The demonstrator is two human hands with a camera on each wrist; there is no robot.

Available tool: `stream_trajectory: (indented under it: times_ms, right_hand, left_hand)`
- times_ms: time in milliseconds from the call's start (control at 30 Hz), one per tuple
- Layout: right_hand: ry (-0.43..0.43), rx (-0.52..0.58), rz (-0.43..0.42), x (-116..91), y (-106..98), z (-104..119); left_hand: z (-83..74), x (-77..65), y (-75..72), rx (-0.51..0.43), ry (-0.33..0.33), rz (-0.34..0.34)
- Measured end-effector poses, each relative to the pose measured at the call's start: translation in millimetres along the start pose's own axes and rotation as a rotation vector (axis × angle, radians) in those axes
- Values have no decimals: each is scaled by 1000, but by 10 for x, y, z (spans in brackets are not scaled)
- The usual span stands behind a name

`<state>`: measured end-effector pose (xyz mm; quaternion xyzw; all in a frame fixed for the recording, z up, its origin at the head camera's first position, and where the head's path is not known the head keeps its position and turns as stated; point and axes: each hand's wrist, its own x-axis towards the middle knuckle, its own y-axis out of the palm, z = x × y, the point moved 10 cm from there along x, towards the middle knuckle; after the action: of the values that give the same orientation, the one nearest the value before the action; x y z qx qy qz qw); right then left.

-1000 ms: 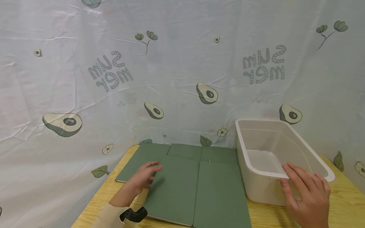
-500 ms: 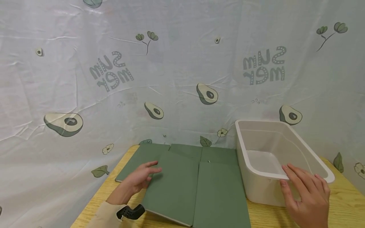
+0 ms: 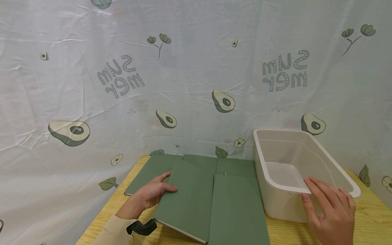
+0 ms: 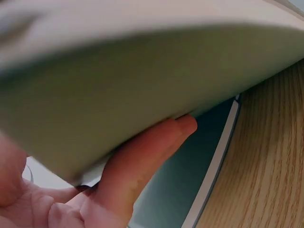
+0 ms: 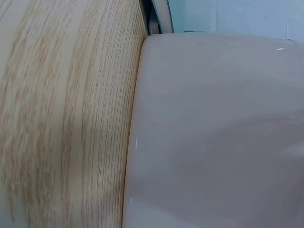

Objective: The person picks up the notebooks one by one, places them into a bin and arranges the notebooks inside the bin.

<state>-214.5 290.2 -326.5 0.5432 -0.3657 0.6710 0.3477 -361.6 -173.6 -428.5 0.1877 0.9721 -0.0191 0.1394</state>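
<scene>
My left hand (image 3: 153, 191) holds a green hardcover book (image 3: 188, 199) by its left edge, thumb on top and fingers underneath. That side of the book is tilted up, with its pale page edge showing at the front. In the left wrist view the fingers (image 4: 142, 156) press against the cover's underside, and another book (image 4: 171, 190) lies below. At the right, my right hand (image 3: 333, 207) holds the near rim of a beige plastic bin (image 3: 283, 200), fingers over the rim and thumb on the outer side. The bin's visible inside is bare.
A second green book (image 3: 239, 207) lies flat just right of the tilted one. More green books (image 3: 153, 168) lie in a row behind, up to a printed curtain (image 3: 190, 68). All rest on a wooden table (image 3: 101, 217), the bin standing close to their right side.
My left hand has closed its thumb onto the book's left edge and raised that side off the surface. The right hand and the bin stay in place.
</scene>
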Motion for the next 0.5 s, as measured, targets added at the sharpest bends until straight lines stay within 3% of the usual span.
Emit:
stream_trajectory:
  times_ms: [500]
  right_hand:
    - [-8,-8,-11,-104,19,-95]
  left_hand:
    - [-228,-58,112,18,114,34]
